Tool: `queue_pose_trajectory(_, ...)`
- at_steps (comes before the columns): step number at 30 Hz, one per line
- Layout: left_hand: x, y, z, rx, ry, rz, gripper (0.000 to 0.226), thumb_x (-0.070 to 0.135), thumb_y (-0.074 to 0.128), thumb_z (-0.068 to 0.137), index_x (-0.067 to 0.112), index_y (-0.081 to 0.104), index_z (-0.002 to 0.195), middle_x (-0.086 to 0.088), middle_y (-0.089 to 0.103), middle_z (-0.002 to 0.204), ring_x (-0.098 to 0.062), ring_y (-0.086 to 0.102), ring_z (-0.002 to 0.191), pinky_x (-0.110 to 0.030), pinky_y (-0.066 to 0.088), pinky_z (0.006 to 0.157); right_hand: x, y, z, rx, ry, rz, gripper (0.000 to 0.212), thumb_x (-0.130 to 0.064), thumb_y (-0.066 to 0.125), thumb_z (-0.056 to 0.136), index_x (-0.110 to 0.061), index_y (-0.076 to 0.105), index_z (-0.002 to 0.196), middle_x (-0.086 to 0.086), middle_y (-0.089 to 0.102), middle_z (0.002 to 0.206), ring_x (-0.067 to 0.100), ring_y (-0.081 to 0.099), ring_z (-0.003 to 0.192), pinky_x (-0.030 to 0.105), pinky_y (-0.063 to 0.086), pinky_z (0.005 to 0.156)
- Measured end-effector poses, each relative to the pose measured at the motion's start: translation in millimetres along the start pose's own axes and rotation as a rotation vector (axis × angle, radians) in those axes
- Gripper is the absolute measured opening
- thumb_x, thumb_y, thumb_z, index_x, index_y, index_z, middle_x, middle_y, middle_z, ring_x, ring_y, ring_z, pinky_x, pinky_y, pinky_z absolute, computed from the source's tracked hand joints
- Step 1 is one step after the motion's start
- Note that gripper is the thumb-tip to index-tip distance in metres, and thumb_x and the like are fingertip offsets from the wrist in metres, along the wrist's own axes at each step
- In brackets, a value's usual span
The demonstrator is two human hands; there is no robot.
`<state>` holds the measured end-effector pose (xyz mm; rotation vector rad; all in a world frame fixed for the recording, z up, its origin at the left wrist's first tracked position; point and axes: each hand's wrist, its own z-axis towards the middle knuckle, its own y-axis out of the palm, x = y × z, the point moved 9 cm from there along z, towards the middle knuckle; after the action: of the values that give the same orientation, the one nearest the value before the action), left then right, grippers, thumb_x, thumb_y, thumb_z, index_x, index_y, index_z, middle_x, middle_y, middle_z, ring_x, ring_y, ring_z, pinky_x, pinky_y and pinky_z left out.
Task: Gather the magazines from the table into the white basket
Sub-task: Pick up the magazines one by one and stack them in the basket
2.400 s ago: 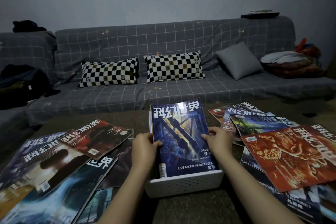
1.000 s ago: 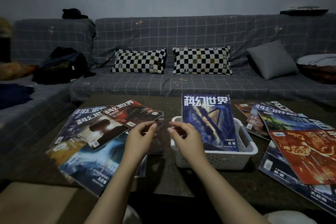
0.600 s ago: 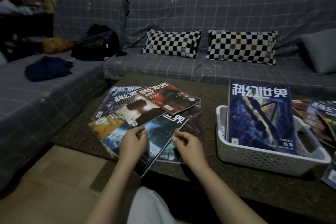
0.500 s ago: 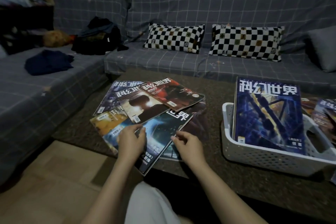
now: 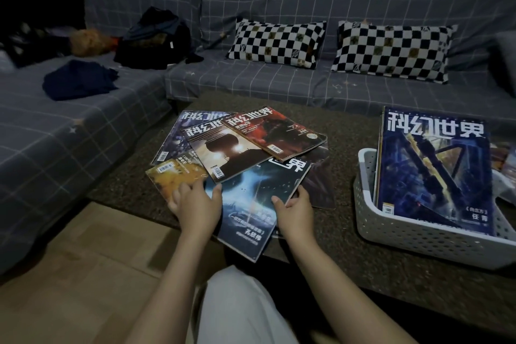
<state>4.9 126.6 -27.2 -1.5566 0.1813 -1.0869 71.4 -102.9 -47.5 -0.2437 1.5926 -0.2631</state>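
A fanned pile of magazines lies on the left part of the dark table [image 5: 346, 234]. Uppermost is a red one [image 5: 275, 131], beside one with a dark silhouette [image 5: 227, 155]; a yellow one [image 5: 167, 177] and a large blue-white one [image 5: 251, 204] lie lower. My left hand [image 5: 195, 205] lies flat across the yellow cover with its thumb on the blue-white cover. My right hand [image 5: 293, 211] pinches that magazine's right edge. To the right stands the white basket [image 5: 413, 237], with a dark blue magazine [image 5: 432, 173] leaning upright inside.
A grey checked sofa [image 5: 251, 86] wraps around the table's far and left sides, holding two checkered pillows [image 5: 276, 42], a dark bag [image 5: 153, 42] and folded blue cloth [image 5: 78, 81]. More magazines [image 5: 505, 156] peek out behind the basket. Wooden floor [image 5: 78, 274] lies at lower left.
Both hands left the dark blue magazine standing in the basket and moved left to the pile. They now lie on the blue-white magazine, with my view turned left.
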Motion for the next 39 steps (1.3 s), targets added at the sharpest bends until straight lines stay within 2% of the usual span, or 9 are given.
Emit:
queue_pose_trajectory(8,-8,-4,-45,-0.083,-0.083,-0.274,0.051,0.039,0.069,0.08,0.009,0.061,0.121,-0.015,0.063,0.119,-0.033,0.056,0.111,-0.036,0.046,0.09,16,-36,-19,-0.106,0.077,0.049,0.032,-0.017,0.063,0.085,-0.003,0.055,0.113,0.014,0.068,0.104,0.027,0.064,0.093,0.033,0.048,0.079)
queue_pose_trajectory(11,-19,3,-64,-0.211,-0.199,-0.497,0.024,0.027,0.074,0.079,0.009,0.068,0.094,-0.013,0.071,0.092,-0.028,0.066,0.085,-0.034,0.05,0.076,21,-51,-35,-0.151,0.09,0.147,0.019,-0.013,0.061,0.087,-0.012,0.051,0.103,0.015,0.067,0.099,0.023,0.065,0.084,0.037,0.051,0.079)
queue_pose_trajectory(16,-36,14,-104,-0.355,-0.299,-0.762,0.011,0.007,0.07,0.081,0.002,0.063,0.074,-0.007,0.062,0.054,-0.019,0.054,0.048,-0.028,0.044,0.055,19,-71,-63,-0.203,0.053,0.262,0.017,-0.007,0.056,0.089,-0.019,0.051,0.099,-0.001,0.067,0.087,0.009,0.065,0.075,0.021,0.049,0.064)
queue_pose_trajectory(18,-40,9,-116,-0.343,-0.284,-0.775,0.01,0.007,0.07,0.082,0.004,0.063,0.075,-0.007,0.064,0.056,-0.022,0.058,0.055,-0.033,0.047,0.061,14,-80,-75,-0.208,0.019,0.278,0.016,-0.007,0.056,0.089,-0.021,0.053,0.097,-0.002,0.068,0.086,0.007,0.065,0.074,0.018,0.048,0.06)
queue_pose_trajectory(22,-27,-15,-130,-0.31,-0.21,-0.818,0.008,0.013,0.069,0.083,0.007,0.065,0.083,-0.011,0.067,0.068,-0.026,0.06,0.063,-0.036,0.047,0.062,-6,-101,-89,-0.202,-0.081,0.289,0.018,-0.006,0.055,0.089,-0.017,0.054,0.104,0.003,0.069,0.093,0.012,0.066,0.083,0.025,0.05,0.072)
queue_pose_trajectory(27,24,-51,-138,-0.257,-0.063,-0.945,0.008,0.007,0.064,0.085,0.0,0.063,0.089,-0.005,0.065,0.059,-0.019,0.059,0.053,-0.028,0.045,0.052,-35,-137,-91,-0.15,-0.201,0.297,0.022,-0.01,0.055,0.09,-0.023,0.054,0.107,-0.012,0.066,0.095,-0.003,0.062,0.087,0.004,0.044,0.064)
queue_pose_trajectory(31,77,-65,-142,-0.251,0.034,-1.047,0.005,0.007,0.066,0.084,0.009,0.061,0.086,0.004,0.07,0.056,-0.003,0.063,0.047,-0.014,0.046,0.041,-54,-176,-77,-0.08,-0.226,0.275,0.029,-0.016,0.055,0.091,-0.017,0.049,0.119,0.004,0.061,0.121,0.016,0.059,0.11,0.029,0.051,0.088)
queue_pose_trajectory(35,135,-57,-140,-0.348,0.087,-1.137,0.017,0.009,0.066,0.084,0.011,0.062,0.1,-0.008,0.073,0.088,-0.014,0.07,0.07,-0.025,0.055,0.058,-74,-222,-57,0.015,-0.302,0.259,0.027,-0.012,0.054,0.091,-0.02,0.049,0.117,0.005,0.063,0.118,0.008,0.061,0.101,0.017,0.048,0.081)
queue_pose_trajectory(39,195,-39,-137,-0.427,0.13,-1.176,0.02,0.01,0.066,0.084,0.021,0.065,0.101,-0.004,0.073,0.096,-0.025,0.07,0.088,-0.041,0.058,0.078,-77,-271,-26,0.133,-0.3,0.204,0.03,-0.017,0.055,0.091,-0.024,0.048,0.12,0.005,0.054,0.129,0.017,0.049,0.122,0.031,0.04,0.094)
